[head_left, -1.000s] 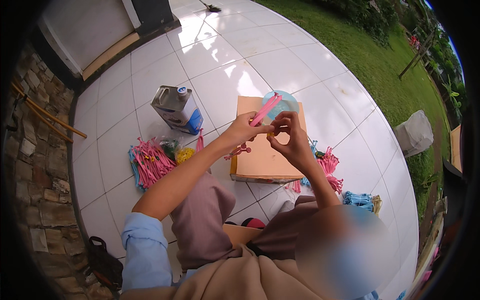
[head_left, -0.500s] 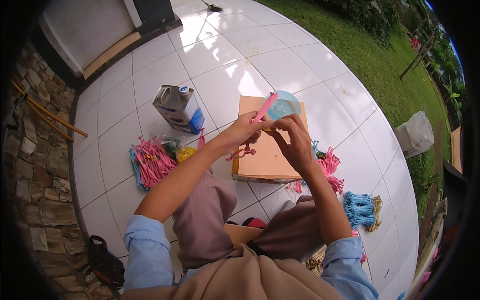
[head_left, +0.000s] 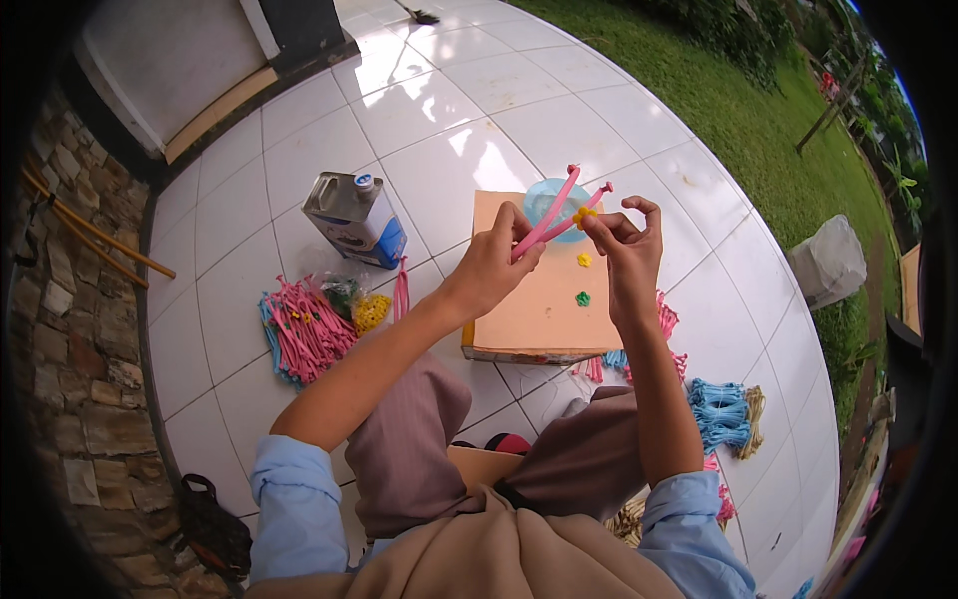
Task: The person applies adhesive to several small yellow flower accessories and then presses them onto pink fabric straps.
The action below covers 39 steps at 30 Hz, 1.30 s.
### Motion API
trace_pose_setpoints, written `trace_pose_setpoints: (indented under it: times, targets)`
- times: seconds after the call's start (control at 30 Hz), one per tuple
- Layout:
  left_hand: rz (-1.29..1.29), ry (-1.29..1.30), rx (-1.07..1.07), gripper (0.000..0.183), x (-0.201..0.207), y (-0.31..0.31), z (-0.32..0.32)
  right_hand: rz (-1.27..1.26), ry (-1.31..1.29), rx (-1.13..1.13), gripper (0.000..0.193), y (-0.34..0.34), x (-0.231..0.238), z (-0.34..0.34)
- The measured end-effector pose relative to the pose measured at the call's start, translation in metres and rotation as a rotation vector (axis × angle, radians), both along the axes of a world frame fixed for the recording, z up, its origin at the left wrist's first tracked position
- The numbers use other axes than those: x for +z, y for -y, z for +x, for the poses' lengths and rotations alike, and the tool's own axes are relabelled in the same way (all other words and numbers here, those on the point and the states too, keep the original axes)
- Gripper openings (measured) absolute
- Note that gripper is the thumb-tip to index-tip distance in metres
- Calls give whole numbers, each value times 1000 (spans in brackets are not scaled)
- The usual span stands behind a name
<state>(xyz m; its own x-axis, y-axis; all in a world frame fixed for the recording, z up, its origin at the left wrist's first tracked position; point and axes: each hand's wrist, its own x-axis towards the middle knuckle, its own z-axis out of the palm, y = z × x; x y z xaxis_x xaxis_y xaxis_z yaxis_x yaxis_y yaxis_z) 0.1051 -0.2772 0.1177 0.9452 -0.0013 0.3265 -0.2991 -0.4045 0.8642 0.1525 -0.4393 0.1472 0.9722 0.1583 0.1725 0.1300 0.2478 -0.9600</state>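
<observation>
My left hand is closed around two pink strips, whose knobbed ends fork apart above the box. My right hand pinches a small yellow flower-shaped piece between thumb and finger, at one of the strips near its end. Whether the strip passes through the flower, I cannot tell. Below the hands, a second yellow flower and a green flower lie on the peach-coloured top of a box. A light-blue bowl sits at the box's far edge, partly behind the strips.
To the left stand a metal can, a heap of pink strips and a clear bag of yellow pieces. Blue bundles and a tan bundle lie on the white tiles at right. A whitish sack is farther right.
The pink strips now fork apart, their knobbed ends farther right. My right hand has moved right and down with the yellow flower. The two flowers on the box have come into view.
</observation>
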Motion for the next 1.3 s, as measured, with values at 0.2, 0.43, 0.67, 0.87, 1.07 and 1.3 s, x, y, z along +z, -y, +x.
trace_pose_setpoints:
  times: [0.2,0.43,0.67,0.87,1.07,1.3]
  targets:
    - [-306,-426,-5,16,13,-2,1,45,21,23,45,0,3,-4]
    - [-595,-435,-58,10,14,1,-1,-81,-31,47,45,-1,4,-6]
    - [-694,-378,-58,14,5,-2,2,-111,-51,82,44,-2,5,-5]
    - [-602,-379,5,16,15,-2,0,-37,-6,75,44,0,-4,0]
    - [-516,-258,-58,20,15,-5,2,168,-214,109,48,-2,0,0]
    - [-227,-185,-43,22,15,-7,1,222,-227,61,46,-5,-2,1]
